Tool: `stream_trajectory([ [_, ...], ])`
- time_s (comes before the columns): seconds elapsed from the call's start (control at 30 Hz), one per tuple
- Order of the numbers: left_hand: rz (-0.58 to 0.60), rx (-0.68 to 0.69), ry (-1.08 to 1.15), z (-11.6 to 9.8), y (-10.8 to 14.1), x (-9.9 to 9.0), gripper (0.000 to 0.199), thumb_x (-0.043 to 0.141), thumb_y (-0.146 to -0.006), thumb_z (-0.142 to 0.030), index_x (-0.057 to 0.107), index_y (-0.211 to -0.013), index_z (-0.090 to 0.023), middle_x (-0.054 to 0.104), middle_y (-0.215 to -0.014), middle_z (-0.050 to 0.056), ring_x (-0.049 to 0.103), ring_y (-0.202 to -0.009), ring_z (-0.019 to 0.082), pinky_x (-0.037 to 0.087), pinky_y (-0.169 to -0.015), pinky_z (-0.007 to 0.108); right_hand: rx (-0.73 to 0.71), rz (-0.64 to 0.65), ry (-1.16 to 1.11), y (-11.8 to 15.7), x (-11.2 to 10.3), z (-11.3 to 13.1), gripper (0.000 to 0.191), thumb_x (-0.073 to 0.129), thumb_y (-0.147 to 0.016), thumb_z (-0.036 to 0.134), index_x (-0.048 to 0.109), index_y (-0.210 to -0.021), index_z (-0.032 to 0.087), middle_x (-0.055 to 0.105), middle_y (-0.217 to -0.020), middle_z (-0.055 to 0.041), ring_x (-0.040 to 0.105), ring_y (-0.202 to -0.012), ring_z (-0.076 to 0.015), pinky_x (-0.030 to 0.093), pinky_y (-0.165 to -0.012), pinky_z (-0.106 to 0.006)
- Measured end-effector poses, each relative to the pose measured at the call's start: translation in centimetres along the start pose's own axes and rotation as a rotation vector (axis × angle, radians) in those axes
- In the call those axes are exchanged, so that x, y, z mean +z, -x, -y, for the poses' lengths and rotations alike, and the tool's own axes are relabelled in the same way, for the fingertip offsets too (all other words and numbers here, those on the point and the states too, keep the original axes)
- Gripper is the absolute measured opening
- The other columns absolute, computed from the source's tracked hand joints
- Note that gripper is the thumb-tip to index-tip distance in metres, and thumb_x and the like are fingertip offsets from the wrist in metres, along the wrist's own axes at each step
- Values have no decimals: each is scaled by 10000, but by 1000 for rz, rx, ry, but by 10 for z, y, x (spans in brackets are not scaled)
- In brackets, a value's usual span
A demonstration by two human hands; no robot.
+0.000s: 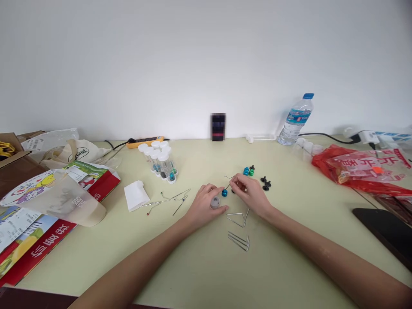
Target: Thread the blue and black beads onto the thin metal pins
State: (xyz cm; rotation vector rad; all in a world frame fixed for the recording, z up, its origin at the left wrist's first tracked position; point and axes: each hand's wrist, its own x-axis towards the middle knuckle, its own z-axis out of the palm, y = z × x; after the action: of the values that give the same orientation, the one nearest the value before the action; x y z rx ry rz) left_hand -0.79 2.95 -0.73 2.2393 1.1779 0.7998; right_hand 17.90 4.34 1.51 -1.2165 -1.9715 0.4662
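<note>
My left hand (203,205) is curled round a small clear tube (215,203), its round open end facing up with something dark inside. The tip of its index finger lies close to a shiny blue knob-like piece (224,193). Between the fingertips of my right hand (247,191) is a thin dark rod (228,186), which slants down to the blue piece. Just beyond this hand stand another blue piece (246,171) and a green piece (251,172). Several small black parts (267,185) lie to its right.
Several bent metal rods (238,241) lie nearer me. Capped clear tubes (165,163), white paper (136,195) and thin wires (157,205) are to the left, with a plastic cup (84,206) and packaging. A water bottle (296,120) and red bag (363,169) stand right.
</note>
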Motion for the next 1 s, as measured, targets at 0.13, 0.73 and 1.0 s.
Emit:
stream_trajectory([
  [0.13, 6, 6, -12, 1, 0, 0, 491, 614, -746, -408, 507, -1211, -296, 508, -1067, 34, 438, -1022, 214, 373, -922, 347, 1, 28, 41, 1, 0, -2, 158, 425, -875, 243, 489, -738, 196, 500, -621, 24, 434, -545, -112, 337, -510, -227],
  [0.73, 82, -80, 102, 1, 4, -18, 298, 654, -673, -290, 507, -923, -223, 507, -990, 18, 512, -850, 164, 429, -732, 288, -139, 174, 187, 5, -4, 6, 182, 373, -899, 165, 417, -726, 205, 542, -721, 6, 432, -577, -114, 304, -526, -226],
  [1.0, 8, -65, 87, -5, 4, -19, 184, 613, -693, -247, 487, -824, -216, 517, -910, 8, 498, -835, 163, 402, -721, 283, -95, 173, 307, 2, -19, 13, 229, 386, -933, 322, 487, -767, 200, 556, -791, -10, 474, -558, -107, 339, -534, -239],
])
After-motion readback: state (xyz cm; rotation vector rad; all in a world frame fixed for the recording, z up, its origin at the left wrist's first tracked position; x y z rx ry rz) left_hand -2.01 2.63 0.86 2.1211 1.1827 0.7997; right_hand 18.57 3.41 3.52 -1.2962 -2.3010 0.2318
